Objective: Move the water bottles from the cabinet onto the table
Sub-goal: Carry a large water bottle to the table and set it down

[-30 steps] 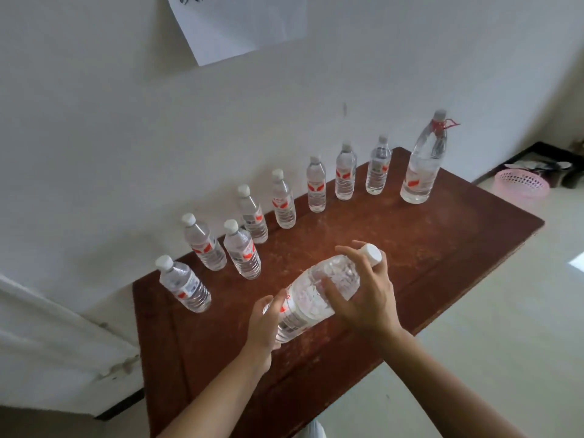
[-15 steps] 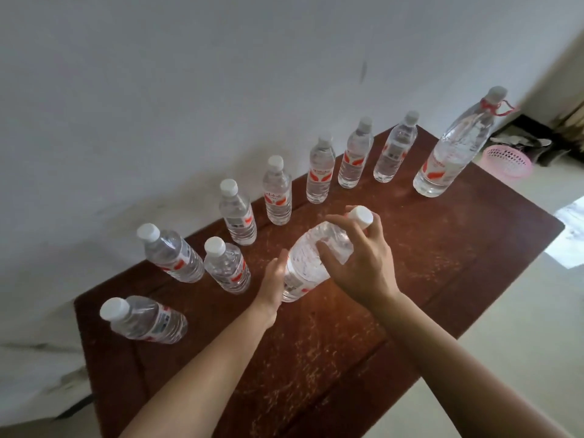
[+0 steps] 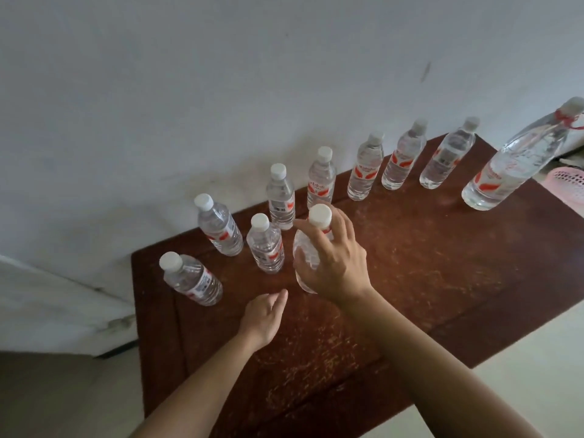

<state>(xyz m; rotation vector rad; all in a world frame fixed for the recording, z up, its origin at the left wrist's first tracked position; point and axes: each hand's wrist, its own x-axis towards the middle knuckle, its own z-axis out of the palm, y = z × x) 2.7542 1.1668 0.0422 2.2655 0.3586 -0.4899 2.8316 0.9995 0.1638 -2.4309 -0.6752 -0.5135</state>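
Note:
My right hand (image 3: 335, 263) grips a clear water bottle (image 3: 305, 260) with a white cap around its shoulder and holds it upright on the dark red wooden table (image 3: 426, 279). My left hand (image 3: 264, 314) hovers just left of the bottle's base, fingers relaxed, holding nothing. Several small bottles with red labels stand in a curved row along the wall, among them one (image 3: 191, 279) at the near left, one (image 3: 265, 245) right beside the held bottle, and one (image 3: 447, 154) far right. A large bottle (image 3: 518, 159) with a red tie at its neck stands at the right end.
A grey-white wall rises right behind the bottle row. A pink mesh basket (image 3: 568, 184) sits on the floor beyond the table's right end. A white panel (image 3: 47, 305) stands at the left. Pale floor lies in front of the table.
The bottle went from tilted in both hands to upright on the table. My left hand let go of its base and drew back. The view swung left and down.

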